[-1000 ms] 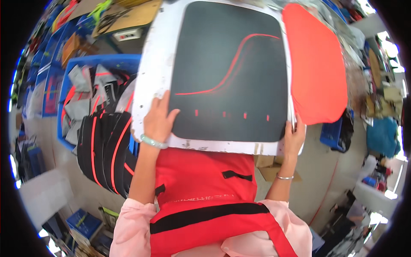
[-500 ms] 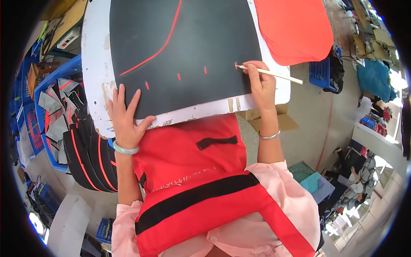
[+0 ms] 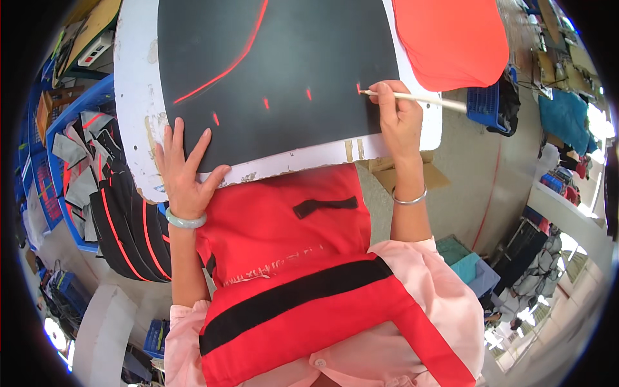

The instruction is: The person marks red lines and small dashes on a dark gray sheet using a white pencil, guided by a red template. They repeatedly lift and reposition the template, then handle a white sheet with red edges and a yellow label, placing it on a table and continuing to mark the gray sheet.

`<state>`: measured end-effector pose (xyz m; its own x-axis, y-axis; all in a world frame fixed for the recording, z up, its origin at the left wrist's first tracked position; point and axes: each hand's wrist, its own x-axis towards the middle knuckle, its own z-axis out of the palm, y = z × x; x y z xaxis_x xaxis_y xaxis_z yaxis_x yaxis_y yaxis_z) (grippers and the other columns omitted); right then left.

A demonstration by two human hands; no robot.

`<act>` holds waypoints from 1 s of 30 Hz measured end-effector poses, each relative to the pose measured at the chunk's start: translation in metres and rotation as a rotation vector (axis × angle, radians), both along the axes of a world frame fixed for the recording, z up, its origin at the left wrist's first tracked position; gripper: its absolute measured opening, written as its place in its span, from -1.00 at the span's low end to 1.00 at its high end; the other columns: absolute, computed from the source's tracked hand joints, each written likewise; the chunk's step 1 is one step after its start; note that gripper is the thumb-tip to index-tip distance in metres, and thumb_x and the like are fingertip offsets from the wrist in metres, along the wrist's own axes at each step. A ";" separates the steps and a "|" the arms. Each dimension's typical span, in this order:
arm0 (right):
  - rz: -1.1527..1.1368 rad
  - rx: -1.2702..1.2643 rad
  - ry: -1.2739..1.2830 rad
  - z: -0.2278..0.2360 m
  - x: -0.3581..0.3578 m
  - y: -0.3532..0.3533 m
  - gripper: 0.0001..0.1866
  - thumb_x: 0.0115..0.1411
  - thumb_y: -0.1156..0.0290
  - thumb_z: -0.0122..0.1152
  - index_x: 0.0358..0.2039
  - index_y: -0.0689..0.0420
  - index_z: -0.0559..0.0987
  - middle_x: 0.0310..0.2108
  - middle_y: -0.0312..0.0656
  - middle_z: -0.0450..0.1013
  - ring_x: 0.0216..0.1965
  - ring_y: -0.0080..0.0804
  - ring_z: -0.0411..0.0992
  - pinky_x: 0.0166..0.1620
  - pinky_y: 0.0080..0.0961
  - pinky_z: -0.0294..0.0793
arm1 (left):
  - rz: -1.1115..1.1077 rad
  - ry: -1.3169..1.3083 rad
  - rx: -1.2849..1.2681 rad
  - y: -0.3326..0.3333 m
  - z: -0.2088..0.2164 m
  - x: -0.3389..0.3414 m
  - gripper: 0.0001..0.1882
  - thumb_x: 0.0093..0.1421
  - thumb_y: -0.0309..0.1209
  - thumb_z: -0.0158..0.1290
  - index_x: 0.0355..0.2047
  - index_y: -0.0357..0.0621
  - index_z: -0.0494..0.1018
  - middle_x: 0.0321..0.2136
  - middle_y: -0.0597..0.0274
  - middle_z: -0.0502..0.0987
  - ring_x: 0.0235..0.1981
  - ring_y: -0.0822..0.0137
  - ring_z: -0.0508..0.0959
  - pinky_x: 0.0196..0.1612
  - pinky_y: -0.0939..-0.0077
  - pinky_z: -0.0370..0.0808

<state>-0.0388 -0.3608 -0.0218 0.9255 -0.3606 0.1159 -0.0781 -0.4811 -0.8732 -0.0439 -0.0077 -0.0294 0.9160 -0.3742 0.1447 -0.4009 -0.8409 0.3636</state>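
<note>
A black sheet of material (image 3: 284, 51) lies on a worn white board (image 3: 137, 77). It bears a curved red line and several short red marks in a row near its near edge. My left hand (image 3: 187, 171) rests flat with fingers spread on the sheet's lower left corner and the board's rim. In my right hand (image 3: 403, 122) I pinch a slim pale pencil (image 3: 422, 99). Its tip touches the sheet at the rightmost red mark, while its back end points right and is slightly blurred.
Overlapping red pieces (image 3: 454, 45) hang past the board's right edge. To the left, a blue crate (image 3: 84, 106) holds grey and black cut pieces, with red-striped black pieces (image 3: 126, 226) beside it. A cardboard box (image 3: 412, 177) sits below the board's right corner; another blue crate (image 3: 483, 106) stands farther right.
The pencil tip has shifted slightly down along the rightmost mark, which looks longer. My left hand stays pressed at the same corner. The whole view has shifted a little.
</note>
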 end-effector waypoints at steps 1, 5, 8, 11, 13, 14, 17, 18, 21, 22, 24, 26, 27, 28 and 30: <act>-0.008 0.054 -0.041 0.001 0.000 0.003 -0.82 0.28 0.37 0.12 -0.34 0.22 0.58 -0.54 -0.19 0.49 -0.55 -0.49 0.40 -0.41 -0.59 0.38 | 0.001 -0.002 -0.005 0.000 0.000 0.000 -0.36 -0.04 0.00 0.24 0.07 0.09 0.49 0.29 -0.02 0.17 0.31 -0.13 0.10 0.29 -0.12 -0.10; 0.148 0.160 -0.054 -0.005 -0.001 0.035 -0.86 0.26 0.41 0.13 -0.29 0.20 0.57 -0.50 -0.18 0.49 -0.52 -0.48 0.42 -0.37 -0.57 0.40 | 0.006 0.012 0.006 -0.001 0.003 -0.001 -0.36 -0.02 -0.05 0.24 0.09 0.07 0.47 0.30 0.01 0.16 0.33 -0.05 0.08 0.31 -0.04 -0.12; 0.251 -0.050 -0.083 -0.007 -0.002 0.051 -0.92 0.21 0.46 0.14 -0.34 0.16 0.56 -0.44 -0.17 0.50 -0.49 -0.35 0.43 -0.36 -0.52 0.40 | 0.008 0.018 -0.008 0.000 0.002 -0.001 -0.36 -0.03 -0.05 0.25 0.08 0.07 0.48 0.29 0.02 0.16 0.33 -0.05 0.09 0.31 -0.05 -0.12; 0.286 -0.157 -0.159 -0.008 0.003 0.055 -0.94 0.17 0.48 0.16 -0.35 0.17 0.56 -0.44 -0.17 0.50 -0.48 -0.28 0.45 -0.36 -0.48 0.41 | 0.012 0.009 -0.019 0.000 0.003 -0.001 -0.36 -0.04 -0.06 0.26 0.07 0.07 0.48 0.29 0.03 0.17 0.33 -0.05 0.09 0.31 -0.05 -0.12; 0.323 -0.217 -0.187 -0.007 0.004 0.055 -0.94 0.16 0.50 0.16 -0.35 0.18 0.55 -0.44 -0.17 0.50 -0.47 -0.26 0.45 -0.36 -0.47 0.42 | 0.015 0.010 -0.027 0.000 0.002 -0.001 -0.37 -0.04 -0.06 0.26 0.07 0.06 0.49 0.29 0.04 0.17 0.33 -0.05 0.09 0.31 -0.05 -0.12; 0.346 -0.248 -0.189 -0.005 0.004 0.055 -0.94 0.16 0.50 0.16 -0.35 0.18 0.55 -0.44 -0.17 0.50 -0.48 -0.25 0.46 -0.36 -0.47 0.42 | 0.018 0.012 -0.028 0.001 0.002 -0.001 -0.37 -0.04 -0.06 0.26 0.07 0.07 0.49 0.29 0.04 0.17 0.33 -0.05 0.09 0.31 -0.05 -0.12; 0.391 -0.257 -0.162 -0.003 0.002 0.050 -0.94 0.15 0.53 0.14 -0.35 0.19 0.55 -0.42 -0.15 0.51 -0.47 -0.22 0.46 -0.36 -0.46 0.44 | 0.024 0.015 -0.033 0.001 0.001 -0.002 -0.36 -0.05 -0.07 0.27 0.07 0.07 0.49 0.29 0.03 0.17 0.33 -0.05 0.09 0.31 -0.06 -0.11; 0.402 -0.247 -0.151 -0.002 0.004 0.050 -0.94 0.15 0.54 0.14 -0.34 0.20 0.55 -0.41 -0.14 0.51 -0.47 -0.22 0.46 -0.37 -0.46 0.45 | 0.027 0.012 -0.034 0.002 0.001 -0.002 -0.36 -0.06 -0.07 0.27 0.07 0.08 0.49 0.29 0.03 0.17 0.33 -0.05 0.09 0.31 -0.06 -0.11; 0.327 -0.166 -0.117 0.004 0.002 0.059 -0.93 0.15 0.55 0.12 -0.34 0.20 0.54 -0.39 -0.12 0.51 -0.47 -0.19 0.46 -0.38 -0.45 0.46 | 0.040 0.038 -0.047 0.001 0.004 -0.003 -0.36 -0.09 -0.09 0.28 0.06 0.08 0.50 0.29 0.03 0.18 0.33 -0.05 0.09 0.31 -0.07 -0.10; 0.359 -0.164 -0.140 0.003 0.003 0.065 -0.93 0.16 0.54 0.13 -0.34 0.20 0.54 -0.38 -0.12 0.51 -0.46 -0.19 0.47 -0.37 -0.44 0.46 | 0.041 0.040 -0.048 0.001 0.004 -0.002 -0.36 -0.10 -0.10 0.29 0.05 0.09 0.50 0.29 0.03 0.18 0.33 -0.05 0.09 0.31 -0.07 -0.10; 0.424 -0.155 -0.185 0.001 0.004 0.086 -0.93 0.16 0.52 0.14 -0.33 0.19 0.54 -0.37 -0.13 0.51 -0.43 -0.20 0.47 -0.34 -0.44 0.46 | 0.044 0.043 -0.046 0.001 0.006 0.001 -0.35 -0.13 -0.12 0.31 0.05 0.10 0.50 0.28 0.03 0.19 0.33 -0.05 0.09 0.31 -0.07 -0.10; 0.484 -0.222 -0.204 -0.006 0.004 0.100 -0.91 0.14 0.51 0.17 -0.31 0.16 0.53 -0.35 -0.14 0.51 -0.40 -0.23 0.47 -0.30 -0.45 0.45 | 0.048 0.045 -0.061 0.002 0.005 -0.001 -0.34 -0.15 -0.13 0.32 0.04 0.11 0.50 0.28 0.04 0.19 0.33 -0.05 0.09 0.31 -0.08 -0.10; 0.480 -0.231 -0.213 -0.007 0.005 0.103 -0.90 0.13 0.52 0.17 -0.31 0.16 0.53 -0.35 -0.15 0.51 -0.40 -0.23 0.47 -0.30 -0.45 0.45 | 0.051 0.044 -0.076 0.002 0.004 -0.001 -0.33 -0.16 -0.14 0.33 0.04 0.11 0.51 0.28 0.04 0.19 0.33 -0.06 0.09 0.31 -0.08 -0.09; 0.476 -0.239 -0.223 -0.009 0.006 0.105 -0.90 0.12 0.53 0.18 -0.31 0.16 0.53 -0.35 -0.15 0.51 -0.41 -0.24 0.47 -0.30 -0.45 0.44 | 0.058 0.040 -0.080 0.003 0.003 -0.002 -0.32 -0.17 -0.14 0.34 0.05 0.14 0.50 0.28 0.04 0.19 0.33 -0.06 0.10 0.31 -0.07 -0.08; 0.468 -0.267 -0.227 -0.008 0.008 0.108 -0.87 0.08 0.56 0.19 -0.31 0.16 0.53 -0.35 -0.16 0.51 -0.42 -0.23 0.46 -0.31 -0.45 0.44 | 0.056 0.036 -0.088 0.003 0.002 -0.002 -0.32 -0.17 -0.14 0.34 0.05 0.15 0.50 0.28 0.04 0.19 0.32 -0.06 0.10 0.31 -0.06 -0.08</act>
<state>-0.0312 -0.2528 -0.0295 0.9206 0.1492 0.3610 0.3707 -0.6249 -0.6870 -0.0458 -0.0044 -0.0271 0.9402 -0.3097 0.1416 -0.3397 -0.8258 0.4501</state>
